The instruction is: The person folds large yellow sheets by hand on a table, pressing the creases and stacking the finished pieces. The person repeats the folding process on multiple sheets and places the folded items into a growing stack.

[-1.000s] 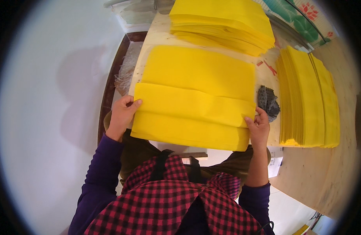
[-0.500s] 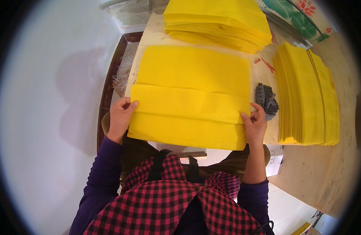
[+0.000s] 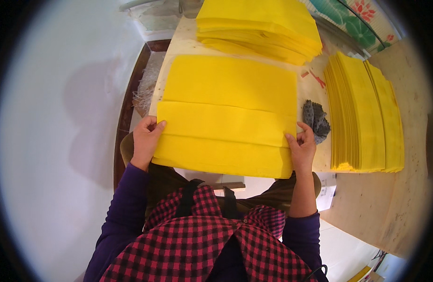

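Observation:
A wide yellow fabric sheet (image 3: pixel 226 122) lies in front of me with a folded band across its lower half. Its near edge reaches past the table's front edge, over my lap. My left hand (image 3: pixel 147 141) pinches the left side of the band, thumb on top. On the opposite side my right hand (image 3: pixel 302 146) grips the band's right edge the same way, thumb above and the other fingers curled at the edge. The fabric is stretched fairly flat between both hands. What lies beneath it is hidden.
A tall stack of yellow fabric (image 3: pixel 259 33) stands at the back of the wooden table (image 3: pixel 179 42). Folded yellow pieces (image 3: pixel 362 117) are piled on the right. A crumpled dark grey cloth (image 3: pixel 316 121) sits beside my right hand. A white wall (image 3: pixel 56 117) rises at left.
Both hands keep their grip and the fabric's folds look the same. The stacks and grey cloth appear slightly further left, as the view has shifted a little.

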